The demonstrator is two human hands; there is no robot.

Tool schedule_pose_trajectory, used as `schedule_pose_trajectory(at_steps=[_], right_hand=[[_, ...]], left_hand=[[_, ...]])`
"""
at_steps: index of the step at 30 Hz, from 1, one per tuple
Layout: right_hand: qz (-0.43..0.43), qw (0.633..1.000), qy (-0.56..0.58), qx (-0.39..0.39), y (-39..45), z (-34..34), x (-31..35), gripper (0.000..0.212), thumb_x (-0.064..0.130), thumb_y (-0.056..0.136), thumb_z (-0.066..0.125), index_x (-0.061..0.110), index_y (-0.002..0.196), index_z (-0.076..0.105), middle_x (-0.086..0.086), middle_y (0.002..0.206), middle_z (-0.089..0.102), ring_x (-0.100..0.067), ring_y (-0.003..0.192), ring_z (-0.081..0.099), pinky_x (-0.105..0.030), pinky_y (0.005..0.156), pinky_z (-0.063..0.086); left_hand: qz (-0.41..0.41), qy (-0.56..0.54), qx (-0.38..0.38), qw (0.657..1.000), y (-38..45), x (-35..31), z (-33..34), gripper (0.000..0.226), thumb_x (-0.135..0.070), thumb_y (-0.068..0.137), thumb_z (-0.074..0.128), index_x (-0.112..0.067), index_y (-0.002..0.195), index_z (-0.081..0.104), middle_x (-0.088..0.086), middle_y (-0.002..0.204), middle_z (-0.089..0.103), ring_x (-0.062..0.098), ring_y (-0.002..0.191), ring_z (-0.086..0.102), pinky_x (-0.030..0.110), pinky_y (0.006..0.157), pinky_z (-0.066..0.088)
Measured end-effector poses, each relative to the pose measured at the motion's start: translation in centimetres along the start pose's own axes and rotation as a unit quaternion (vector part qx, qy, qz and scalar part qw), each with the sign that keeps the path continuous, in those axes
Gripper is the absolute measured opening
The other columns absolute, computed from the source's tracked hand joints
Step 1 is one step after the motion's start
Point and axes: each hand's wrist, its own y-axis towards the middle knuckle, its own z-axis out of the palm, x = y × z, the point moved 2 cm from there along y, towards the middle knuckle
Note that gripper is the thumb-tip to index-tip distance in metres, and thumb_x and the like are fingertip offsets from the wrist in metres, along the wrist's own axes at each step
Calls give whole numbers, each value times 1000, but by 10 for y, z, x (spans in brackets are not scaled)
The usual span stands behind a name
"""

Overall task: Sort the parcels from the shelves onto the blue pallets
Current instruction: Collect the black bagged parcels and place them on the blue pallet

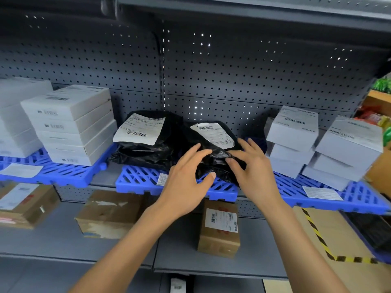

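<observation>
Parcels fill the upper shelf: at the left, white boxes are stacked on a blue pallet. On the middle pallet lie two black poly bags, the left bag (label up) and the right bag. The left hand rests on that right bag with fingers spread; the right hand pinches its crumpled plastic. Further right stand more white boxes. Brown cartons sit on the lower shelf.
</observation>
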Motion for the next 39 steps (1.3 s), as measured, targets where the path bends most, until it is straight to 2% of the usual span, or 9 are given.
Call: schedule_pose_trajectory(at_steps=[6, 9, 12, 16, 19, 23, 25, 30, 39], right_hand=[[-10, 1000, 19, -18, -1, 2, 16, 24, 24, 99, 61, 26, 120, 74, 2, 152, 49, -18, 150, 28, -28, 119, 21], [-9, 999, 24, -28, 0, 6, 20, 20, 23, 98, 63, 21, 112, 77, 2, 149, 53, -15, 148, 32, -26, 118, 21], [-4, 999, 38, -25, 2, 10, 20, 21, 24, 98, 64, 19, 115, 75, -1, 149, 53, -15, 147, 34, -23, 117, 20], [-7, 998, 61, 8, 6, 15, 16, 26, 27, 98, 64, 20, 121, 72, -1, 150, 52, -13, 147, 33, -28, 121, 24], [-10, 997, 70, 20, 4, 14, 12, 39, 37, 97, 63, 27, 135, 62, 5, 159, 38, -8, 152, 20, -19, 118, 12], [38, 993, 111, 30, -6, 13, -5, 68, 53, 90, 66, 46, 151, 35, 12, 168, 9, -9, 155, 5, -39, 124, 16], [55, 991, 114, 51, -9, 15, -11, 74, 53, 90, 67, 51, 152, 27, 11, 168, 2, -11, 155, 6, -44, 124, 22], [49, 987, 119, 92, -12, 24, -14, 78, 35, 94, 69, 50, 154, 22, 4, 169, 9, 4, 148, 8, -26, 117, 24], [39, 990, 84, 110, -7, 31, -10, 76, 17, 98, 64, 40, 158, 22, -1, 167, 17, -20, 148, 33, -36, 118, 36]], left_hand=[[-13, -17, 2, 1000, 8, 3, -2, 49, -35, 97, 61, -41, 139, 38, -25, 157, 28, 8, 135, 42, 29, 107, 37], [-19, -20, 7, 1000, 12, 5, -1, 46, -33, 97, 61, -38, 134, 33, -22, 145, 42, 8, 87, 58, 13, 75, 39], [-26, -19, 6, 999, 15, 7, 0, 49, -36, 96, 61, -38, 133, 29, -16, 121, 55, 1, 72, 53, 15, 65, 38], [-40, -28, -6, 999, 16, 11, 1, 51, -35, 96, 61, -33, 136, 29, -18, 120, 47, 1, 93, 54, 25, 80, 45], [-55, -50, -9, 997, 15, 15, 2, 63, -35, 96, 62, -34, 148, 25, -16, 139, 45, 3, 120, 46, 22, 92, 37], [-32, -69, -20, 997, 11, 16, 0, 79, -31, 97, 62, -46, 156, 11, -16, 165, 17, 4, 151, 16, 40, 121, 27], [-16, -67, -15, 997, 10, 14, 2, 79, -30, 97, 61, -55, 153, 11, -20, 166, 8, -1, 152, 6, 45, 121, 28], [-16, -44, 5, 999, 6, 14, 9, 73, -34, 98, 60, -53, 153, 17, -22, 165, 5, 0, 151, 8, 43, 122, 27], [-41, -36, 3, 999, 15, 15, 6, 68, -34, 97, 60, -38, 155, 24, -12, 166, 15, 10, 150, 18, 24, 111, 18]])
